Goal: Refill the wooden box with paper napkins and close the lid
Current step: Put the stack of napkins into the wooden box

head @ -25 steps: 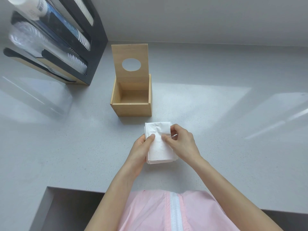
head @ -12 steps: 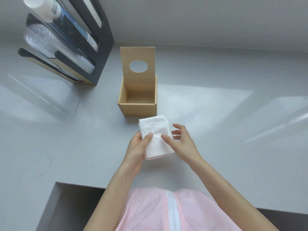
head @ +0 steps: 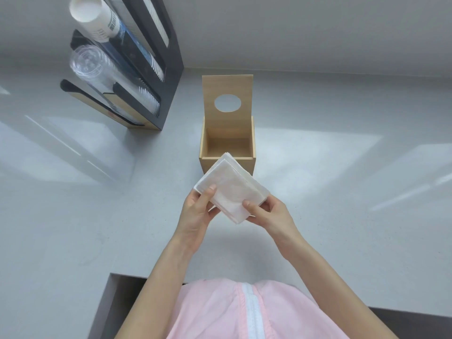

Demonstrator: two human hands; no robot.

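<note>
We hold the paper napkin stack (head: 232, 185) tilted just before the open wooden box (head: 227, 152), left hand (head: 195, 211) and right hand (head: 269, 214) pinching its near edges; lid (head: 227, 96) upright.

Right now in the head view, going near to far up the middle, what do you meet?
Pink garment → counter edge → napkin stack held by left hand and right hand → wooden box → raised lid → wall.

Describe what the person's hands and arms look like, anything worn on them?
Both the left hand and the right hand are bare: no gloves, rings, watch or bracelets visible. The forearms are uncovered, no sleeves in view. Below them is a pale pink garment with a white zip.
</note>
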